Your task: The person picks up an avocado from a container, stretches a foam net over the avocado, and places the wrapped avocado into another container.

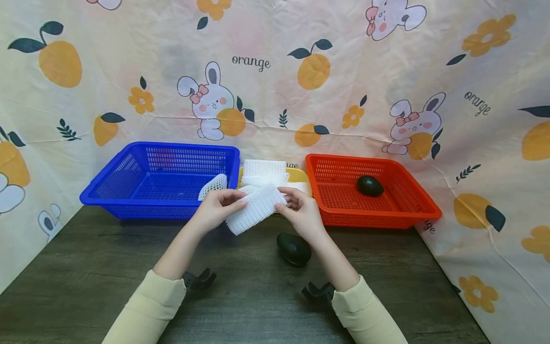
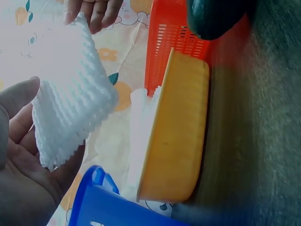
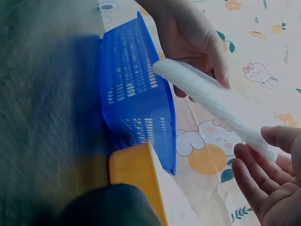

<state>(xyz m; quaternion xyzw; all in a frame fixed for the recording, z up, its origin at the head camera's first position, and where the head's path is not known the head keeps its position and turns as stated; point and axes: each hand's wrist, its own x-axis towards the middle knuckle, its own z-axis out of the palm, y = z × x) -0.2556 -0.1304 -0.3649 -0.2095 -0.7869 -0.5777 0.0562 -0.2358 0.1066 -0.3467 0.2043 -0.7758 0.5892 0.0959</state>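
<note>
In the middle of the head view, the left hand and right hand each pinch an edge of a white foam net sleeve between thumb and fingers. Light and soft, it could slip should either pinch loosen, or tear if overstretched. The dark avocado, lower right of centre, might roll if knocked, being rounded.

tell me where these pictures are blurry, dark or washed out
Head: fairly even light, legible print on the backdrop; left wrist: foam net bleached white toward its upper left, tabletop smeared; right wrist: tabletop dim and blurred, dark fruit at the bottom edge nearly featureless.
</note>
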